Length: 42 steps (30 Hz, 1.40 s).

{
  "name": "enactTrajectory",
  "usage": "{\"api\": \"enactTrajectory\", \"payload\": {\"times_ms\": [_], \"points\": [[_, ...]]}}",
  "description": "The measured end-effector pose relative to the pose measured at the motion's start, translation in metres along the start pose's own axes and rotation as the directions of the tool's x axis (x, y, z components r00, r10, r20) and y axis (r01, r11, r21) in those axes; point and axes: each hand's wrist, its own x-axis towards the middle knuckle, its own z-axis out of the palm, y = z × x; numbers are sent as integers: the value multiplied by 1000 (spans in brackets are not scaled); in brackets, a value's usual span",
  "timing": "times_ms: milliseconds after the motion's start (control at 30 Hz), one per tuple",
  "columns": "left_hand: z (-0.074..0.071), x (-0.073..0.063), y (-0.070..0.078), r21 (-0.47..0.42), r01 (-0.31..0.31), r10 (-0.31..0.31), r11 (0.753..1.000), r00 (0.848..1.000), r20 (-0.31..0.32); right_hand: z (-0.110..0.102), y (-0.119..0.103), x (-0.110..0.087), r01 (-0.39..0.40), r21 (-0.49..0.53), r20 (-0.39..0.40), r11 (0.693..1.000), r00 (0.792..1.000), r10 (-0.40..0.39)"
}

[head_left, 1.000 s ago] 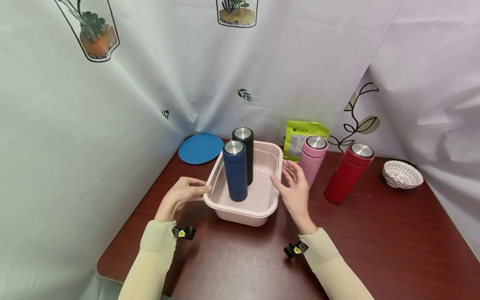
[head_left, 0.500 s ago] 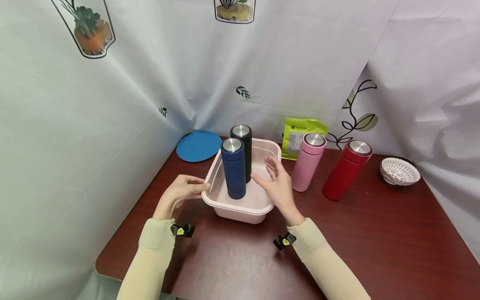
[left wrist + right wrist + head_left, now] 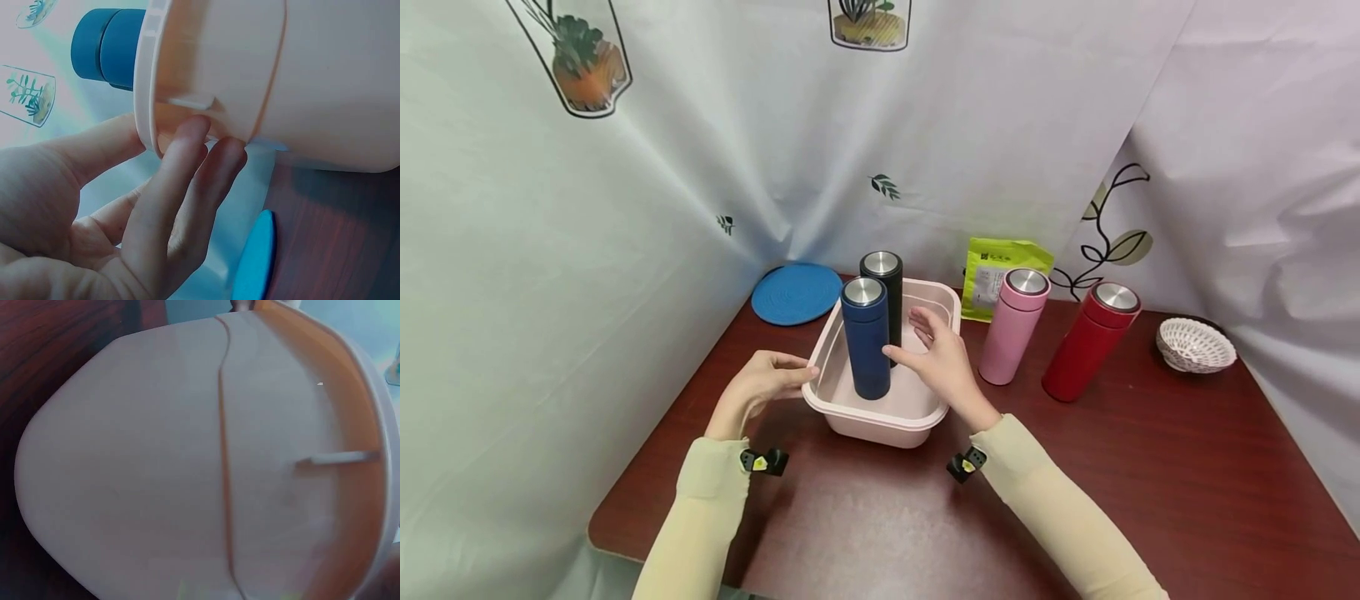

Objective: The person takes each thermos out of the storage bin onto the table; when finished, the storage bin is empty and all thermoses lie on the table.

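Observation:
A pale pink plastic basin (image 3: 880,428) stands on the table, holding an upright dark blue thermos (image 3: 868,346) in front of a black thermos (image 3: 894,304). My left hand (image 3: 769,380) grips the basin's left rim. The left wrist view shows its thumb at the rim and its fingers (image 3: 190,140) against the outer wall (image 3: 331,81) below. Over the right part of the basin is my right hand (image 3: 942,358), fingers apart and thumb tip right at the blue thermos's side. In the right wrist view the basin's outer wall (image 3: 150,456) covers most of the picture.
Right of the basin, a pink thermos (image 3: 1011,337) and a red thermos (image 3: 1086,350) stand upright. A green pouch (image 3: 982,279) leans at the back. A white woven bowl (image 3: 1195,346) sits far right, and a round blue mat (image 3: 797,294) lies back left on the dark red table (image 3: 1112,492).
My right hand has left the basin's right rim and moved left, inward over the basin to the blue thermos. My left hand keeps its grip on the rim.

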Motion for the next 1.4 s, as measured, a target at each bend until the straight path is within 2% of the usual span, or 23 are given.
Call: {"api": "enactTrajectory", "payload": {"times_ms": [367, 600, 867, 1400], "points": [[3, 2, -3, 9, 12, -12, 1000, 1000, 8, 12, 2, 8, 30, -135, 54, 990, 998, -23], [6, 0, -4, 11, 26, -26, 1000, 1000, 4, 22, 2, 13, 34, -214, 23, 976, 999, -30], [6, 1, -4, 19, 16, -16, 1000, 1000, 0, 32, 1, 11, 24, -273, -16, 962, 999, -29], [1, -1, 1, 35, 7, -6, 999, 1000, -19, 39, 1, 16, 36, -240, -24, 970, 999, -43]]}}
